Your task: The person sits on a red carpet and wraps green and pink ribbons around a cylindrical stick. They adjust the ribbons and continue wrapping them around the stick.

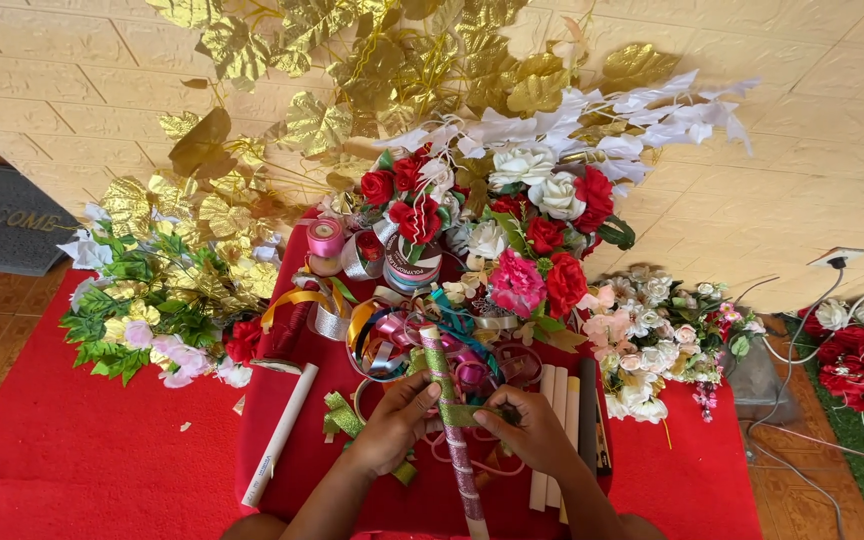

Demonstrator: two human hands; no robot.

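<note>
Green glitter ribbon [462,413] is pinched against the wrapped stick [449,420] by the left hand [397,420], and the right hand [532,430] grips its tail. Slack here, and the wrap could slip loose. Ribbon rolls [392,335] crowd close on the red counter [292,470].

Low table draped in red cloth [297,455] carried the clutter: white roll [280,435] lay diagonally at its left, tangle of coloured ribbons [422,345] sat mid-table, pink ribbon spool [326,240] stood near the back, cream sticks [557,400] lay side by side at the right. Red carpet [62,440] covered the floor around it, with white-and-pink flower bunch [652,340] on it at right and green-leaf bunch [142,305] at left
</note>
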